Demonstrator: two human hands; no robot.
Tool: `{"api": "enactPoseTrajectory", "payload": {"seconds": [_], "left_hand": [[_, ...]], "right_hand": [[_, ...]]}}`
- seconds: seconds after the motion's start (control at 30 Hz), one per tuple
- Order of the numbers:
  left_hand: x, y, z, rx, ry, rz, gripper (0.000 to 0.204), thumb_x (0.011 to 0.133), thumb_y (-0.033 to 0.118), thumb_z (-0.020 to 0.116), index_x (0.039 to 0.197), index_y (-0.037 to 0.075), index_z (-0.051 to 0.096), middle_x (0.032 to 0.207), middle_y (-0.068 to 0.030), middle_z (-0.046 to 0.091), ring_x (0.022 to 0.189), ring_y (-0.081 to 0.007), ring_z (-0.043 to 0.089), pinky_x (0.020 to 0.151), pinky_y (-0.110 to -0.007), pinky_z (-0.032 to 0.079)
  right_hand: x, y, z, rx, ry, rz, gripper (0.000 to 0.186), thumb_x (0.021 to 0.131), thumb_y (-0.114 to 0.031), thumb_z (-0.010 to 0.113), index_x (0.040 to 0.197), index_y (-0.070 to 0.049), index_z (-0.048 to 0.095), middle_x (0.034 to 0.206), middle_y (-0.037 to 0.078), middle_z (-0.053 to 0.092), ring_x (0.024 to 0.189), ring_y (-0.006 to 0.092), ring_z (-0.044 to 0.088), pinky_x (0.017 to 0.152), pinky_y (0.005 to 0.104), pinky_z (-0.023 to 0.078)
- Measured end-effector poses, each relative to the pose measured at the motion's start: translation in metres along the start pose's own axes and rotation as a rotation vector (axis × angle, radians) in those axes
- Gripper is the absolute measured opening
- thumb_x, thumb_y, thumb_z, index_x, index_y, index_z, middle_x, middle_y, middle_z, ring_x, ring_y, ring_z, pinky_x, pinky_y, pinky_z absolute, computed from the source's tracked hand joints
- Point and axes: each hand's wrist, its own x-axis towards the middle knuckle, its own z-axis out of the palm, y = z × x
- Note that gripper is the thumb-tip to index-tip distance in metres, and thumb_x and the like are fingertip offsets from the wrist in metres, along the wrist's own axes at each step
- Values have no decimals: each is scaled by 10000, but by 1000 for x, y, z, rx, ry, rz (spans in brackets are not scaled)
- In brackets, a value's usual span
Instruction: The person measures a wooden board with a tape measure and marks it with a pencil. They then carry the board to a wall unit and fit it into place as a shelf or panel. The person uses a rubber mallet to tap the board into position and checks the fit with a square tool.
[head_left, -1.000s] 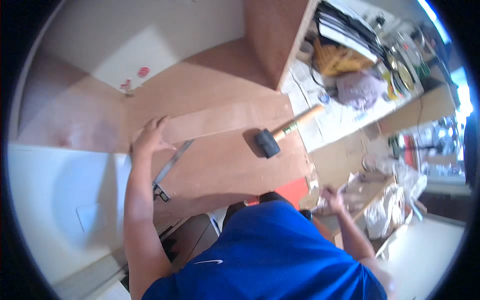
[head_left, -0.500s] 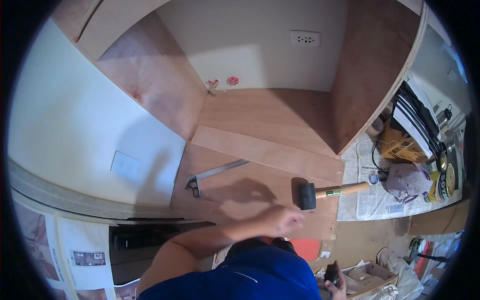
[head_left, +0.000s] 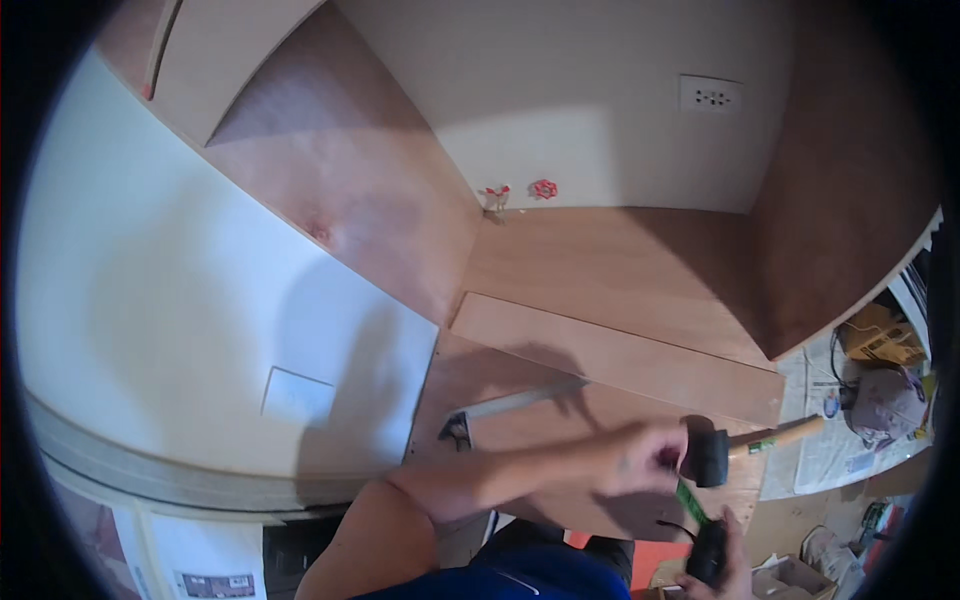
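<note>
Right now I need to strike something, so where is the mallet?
In the head view, the mallet lies low on the right on the wooden board, just beside the left hand.

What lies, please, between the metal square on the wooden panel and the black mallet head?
In the head view, the left hand and its forearm cross that stretch, between the metal square and mallet head.

Bare wood panels, a rubbery mallet, a painted wall

The boards (head_left: 620,290) look like matt, smooth wood veneer, reddish-brown; the narrow strip (head_left: 610,352) is paler. The mallet (head_left: 712,455) has a dull black, rubber-like head and a pale, lightly varnished wooden handle. The square (head_left: 520,402) shows brushed grey metal. The wall (head_left: 560,90) is flat matt paint; newspaper (head_left: 830,440) lies crumpled.
</note>
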Motion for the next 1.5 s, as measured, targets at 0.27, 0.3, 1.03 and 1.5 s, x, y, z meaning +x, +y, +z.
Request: {"api": "enactPoseTrajectory", "payload": {"seconds": [0.27, 0.3, 1.03, 1.5], "left_hand": [[-9, 166, -304, -267, 664, 571, 155, 986, 152, 646, 1110, 61, 667, 933, -34, 665, 831, -153, 628, 681, -296, 511], [-2, 170, -318, -265, 621, 566, 176, 999, 162, 624, 1136, 58, 661, 961, -34, 677, 842, -157, 624, 716, -309, 513], [-39, 188, -511, -140, 891, 419, 266, 1002, 246, 670, 1195, 64, 664, 1144, -45, 690, 1080, -181, 634, 948, -318, 496], [-30, 174, -475, 107, 1186, 286, 237, 1082, 273, 503, 1117, 63, 606, 980, -62, 633, 953, -230, 611, 935, -383, 541]], "right_hand": [[5, 24, 45, 71, 248, 193, 772, 717, -263, 819, 1377, -12, 508, 1293, 190, 560, 1211, 315, 571, 1003, 434, 477], [3, 28, 47, 74, 277, 219, 772, 699, -285, 830, 1354, -10, 527, 1273, 201, 568, 1190, 322, 582, 991, 438, 483], [-56, 30, 38, 9, 255, 284, 853, 546, -271, 953, 1323, -114, 636, 1139, 136, 649, 1071, 327, 636, 934, 409, 512], [-82, 106, 58, 322, 131, 113, 800, 702, -385, 897, 1408, -153, 599, 1101, 158, 626, 1009, 370, 644, 855, 426, 546]]}}
